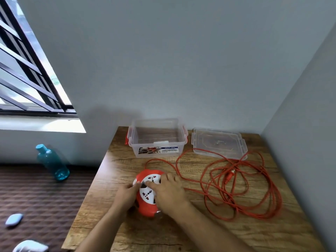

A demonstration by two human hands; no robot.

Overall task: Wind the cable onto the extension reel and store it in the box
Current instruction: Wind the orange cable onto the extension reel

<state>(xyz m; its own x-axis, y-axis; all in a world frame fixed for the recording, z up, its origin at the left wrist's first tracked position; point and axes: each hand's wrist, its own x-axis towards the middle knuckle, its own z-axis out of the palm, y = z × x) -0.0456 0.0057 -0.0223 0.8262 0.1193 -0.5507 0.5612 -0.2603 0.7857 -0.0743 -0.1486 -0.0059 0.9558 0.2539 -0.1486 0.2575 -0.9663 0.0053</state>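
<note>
While hands (151, 193) on reel (148, 194), cable (241, 186) loose rightward.

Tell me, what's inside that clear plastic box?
Nothing shows inside the clear box; its lid lies beside it. The label hides a strip of the front wall.

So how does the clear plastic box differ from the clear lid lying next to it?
The clear plastic box is deep and stands open-topped, while the clear plastic lid is shallow and lies flat on the wooden table. The box carries a printed label and red latches; the lid shows neither. Orange cable crosses the lid's front edge, not the box. Both are transparent and sit along the back wall.
</note>
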